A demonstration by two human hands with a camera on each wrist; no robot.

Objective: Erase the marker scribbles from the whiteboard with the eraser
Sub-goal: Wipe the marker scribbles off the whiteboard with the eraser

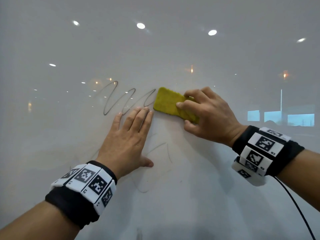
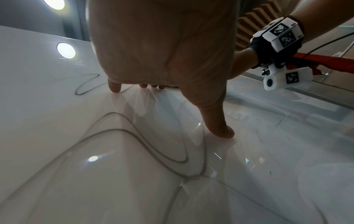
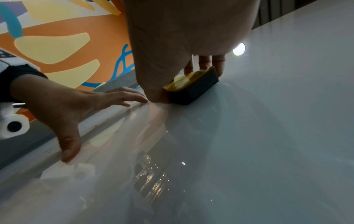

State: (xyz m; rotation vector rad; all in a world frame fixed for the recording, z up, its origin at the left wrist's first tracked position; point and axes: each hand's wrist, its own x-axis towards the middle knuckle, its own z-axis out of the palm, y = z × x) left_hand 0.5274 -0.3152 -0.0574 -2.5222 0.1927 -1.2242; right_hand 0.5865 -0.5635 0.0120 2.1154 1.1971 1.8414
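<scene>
- On the whiteboard (image 1: 225,170), the right hand (image 1: 209,116) grips the yellow eraser (image 1: 168,103) against looping scribbles (image 1: 110,99).
- The left hand (image 1: 126,142) rests flat, fingers straight.

Scribble (image 1: 121,99) end under eraser (image 1: 168,103)

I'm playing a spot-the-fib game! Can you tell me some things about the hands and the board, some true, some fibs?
1. The right hand holds a yellow eraser. True.
2. The left hand grips a marker. False: it rests flat on the whiteboard, holding nothing.
3. A dark squiggle remains left of the eraser. True.
4. The eraser floats away from the board. False: it sits against the board.
5. Both wrists wear bands with black-and-white squares. True.
</scene>
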